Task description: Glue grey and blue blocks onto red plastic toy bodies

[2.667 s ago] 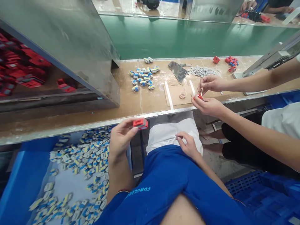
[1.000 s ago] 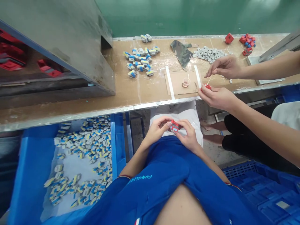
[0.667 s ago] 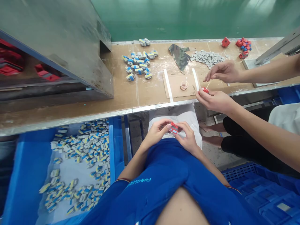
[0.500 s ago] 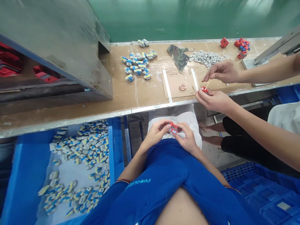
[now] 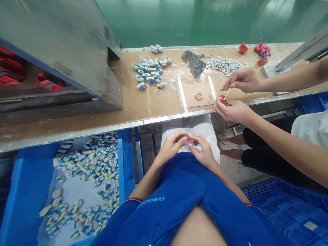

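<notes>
A small red toy vehicle body (image 5: 189,140) with a grey band and pale window patches is held over my lap. My left hand (image 5: 172,145) pinches it on one side, thumb on its near face. From the other side my right hand (image 5: 203,150) grips it with thumb and fingers. The undersides of the toy are hidden by my fingers. To the right, a co-worker's hand (image 5: 234,111) holds a similar red piece (image 5: 223,99), and the co-worker's other hand (image 5: 243,80) holds a thin white stick against it.
On the bench lie grey, blue and yellow pieces (image 5: 150,71), a camouflage cloth (image 5: 194,65), small grey parts (image 5: 224,65), red pieces (image 5: 261,50) and a cardboard sheet (image 5: 189,97) with a small round cup (image 5: 199,94). A blue bin (image 5: 125,164) stands lower left; a metal box (image 5: 74,41) above it.
My left hand has carried the red toy vehicle body from beside the bench edge to my lap, where my right hand has joined in holding it. Over the last second both hands barely move.
</notes>
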Demonstrator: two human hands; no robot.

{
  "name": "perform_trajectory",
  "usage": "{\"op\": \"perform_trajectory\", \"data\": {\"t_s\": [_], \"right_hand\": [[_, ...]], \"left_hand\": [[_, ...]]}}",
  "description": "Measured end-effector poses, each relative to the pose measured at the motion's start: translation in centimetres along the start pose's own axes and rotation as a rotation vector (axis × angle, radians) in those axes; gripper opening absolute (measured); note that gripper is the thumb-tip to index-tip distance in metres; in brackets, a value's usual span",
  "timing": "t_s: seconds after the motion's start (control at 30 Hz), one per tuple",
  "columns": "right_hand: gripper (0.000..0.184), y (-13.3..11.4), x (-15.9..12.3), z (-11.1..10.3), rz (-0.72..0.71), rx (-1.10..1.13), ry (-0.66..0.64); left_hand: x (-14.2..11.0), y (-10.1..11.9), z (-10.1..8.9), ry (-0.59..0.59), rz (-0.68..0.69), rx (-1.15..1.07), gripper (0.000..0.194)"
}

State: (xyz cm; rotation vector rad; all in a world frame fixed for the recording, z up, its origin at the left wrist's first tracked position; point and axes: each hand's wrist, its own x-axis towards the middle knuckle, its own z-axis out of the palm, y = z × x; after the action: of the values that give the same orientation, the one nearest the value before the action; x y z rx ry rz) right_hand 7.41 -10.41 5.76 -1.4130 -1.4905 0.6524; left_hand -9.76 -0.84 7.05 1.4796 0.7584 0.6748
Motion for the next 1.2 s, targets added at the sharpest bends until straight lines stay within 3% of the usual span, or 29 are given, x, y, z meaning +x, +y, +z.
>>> {"op": "perform_trajectory", "data": {"t_s": [0.67, 1.2], "right_hand": [[0.031, 0.0, -0.1, 0.1, 0.039, -0.023, -0.029], [0.028, -0.4, 1.0, 0.1, 0.04, -0.023, 0.019]], "left_hand": [[0.0, -0.2, -0.2, -0.01, -0.004, 0.078, 0.049], [0.1, -0.5, -0.1, 0.005, -0.063, -0.059, 0.048]]}}
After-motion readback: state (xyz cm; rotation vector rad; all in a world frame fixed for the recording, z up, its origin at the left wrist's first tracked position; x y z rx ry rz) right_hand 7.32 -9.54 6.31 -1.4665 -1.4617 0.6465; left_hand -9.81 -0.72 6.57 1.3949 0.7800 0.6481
